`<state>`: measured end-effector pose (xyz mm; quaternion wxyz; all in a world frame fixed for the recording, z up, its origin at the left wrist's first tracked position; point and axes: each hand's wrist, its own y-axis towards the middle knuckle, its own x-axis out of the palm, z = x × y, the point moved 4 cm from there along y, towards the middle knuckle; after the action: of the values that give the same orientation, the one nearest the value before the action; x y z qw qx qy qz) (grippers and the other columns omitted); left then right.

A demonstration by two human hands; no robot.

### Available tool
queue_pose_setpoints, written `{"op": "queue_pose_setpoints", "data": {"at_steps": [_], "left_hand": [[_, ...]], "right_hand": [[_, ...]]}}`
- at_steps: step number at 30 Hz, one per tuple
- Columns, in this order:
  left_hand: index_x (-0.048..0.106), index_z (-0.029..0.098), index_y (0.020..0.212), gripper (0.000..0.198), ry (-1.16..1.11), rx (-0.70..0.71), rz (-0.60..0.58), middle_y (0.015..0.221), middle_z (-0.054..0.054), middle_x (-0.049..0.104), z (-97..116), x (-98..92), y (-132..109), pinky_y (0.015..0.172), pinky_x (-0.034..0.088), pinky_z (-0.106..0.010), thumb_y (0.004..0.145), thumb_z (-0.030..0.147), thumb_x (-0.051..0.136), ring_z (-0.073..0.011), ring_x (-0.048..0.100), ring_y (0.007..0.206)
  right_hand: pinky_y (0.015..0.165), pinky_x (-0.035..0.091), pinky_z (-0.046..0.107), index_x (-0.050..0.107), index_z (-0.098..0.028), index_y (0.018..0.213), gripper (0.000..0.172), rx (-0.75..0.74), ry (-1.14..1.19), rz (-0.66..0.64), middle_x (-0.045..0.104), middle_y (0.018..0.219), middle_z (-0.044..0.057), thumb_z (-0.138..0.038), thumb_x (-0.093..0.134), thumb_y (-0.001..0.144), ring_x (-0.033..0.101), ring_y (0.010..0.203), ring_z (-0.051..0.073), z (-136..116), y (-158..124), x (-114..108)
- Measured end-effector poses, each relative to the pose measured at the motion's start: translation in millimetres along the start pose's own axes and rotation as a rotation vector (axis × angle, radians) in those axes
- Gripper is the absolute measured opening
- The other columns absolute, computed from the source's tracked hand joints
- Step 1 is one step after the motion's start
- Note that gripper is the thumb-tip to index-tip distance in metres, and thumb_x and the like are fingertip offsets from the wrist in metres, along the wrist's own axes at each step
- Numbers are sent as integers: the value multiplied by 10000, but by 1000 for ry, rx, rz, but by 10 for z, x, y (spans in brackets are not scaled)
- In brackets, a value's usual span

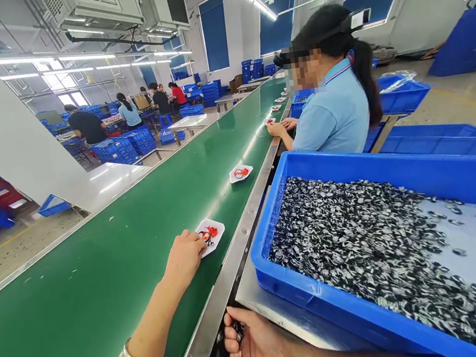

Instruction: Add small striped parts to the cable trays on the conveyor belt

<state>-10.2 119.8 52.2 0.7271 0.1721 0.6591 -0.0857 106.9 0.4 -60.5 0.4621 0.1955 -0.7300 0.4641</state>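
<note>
Left hand (182, 259) lay half open on one white card (211, 235); right hand (255, 347) curled around one small dark piece (239, 331).

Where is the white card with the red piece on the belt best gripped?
Probably its bare right corner, from above: the white card lies flat on the green belt, so only its edge offers purchase; the red piece fills the middle, and the left hand touches the opposite edge.

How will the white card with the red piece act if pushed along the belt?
The white card looks thin and flat, so it is probably light and likely to slide, not roll, on the smooth green belt. It may flex if lifted by a corner. The red piece sits low on it, so tipping seems unlikely, though that piece might shift.
</note>
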Motion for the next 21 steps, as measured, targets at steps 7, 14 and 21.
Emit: {"op": "queue_pose_setpoints", "data": {"at_steps": [7,14,21], "left_hand": [[612,186,836,257,61,-32,55,818,-45,560,201,-57,-322,673,281,-302,871,129,364,-171,410,786],[584,185,699,149,46,258,250,750,13,567,1046,360,-989,708,328,-330,653,248,711,-176,461,784],[579,174,721,49,113,193,307,766,-4,569,1081,521,-1104,967,291,-427,690,206,599,-189,484,826]], "right_hand": [[449,341,168,529,-113,720,188,6,18,7,463,567,-13,-284,556,791,464,469,79,7,33,-2],[482,384,160,520,-159,705,167,-54,197,36,513,578,-29,-288,616,753,488,511,80,13,91,-62],[617,452,194,549,-147,717,211,72,224,109,583,647,20,-333,545,815,570,650,122,25,-9,-6]]}}
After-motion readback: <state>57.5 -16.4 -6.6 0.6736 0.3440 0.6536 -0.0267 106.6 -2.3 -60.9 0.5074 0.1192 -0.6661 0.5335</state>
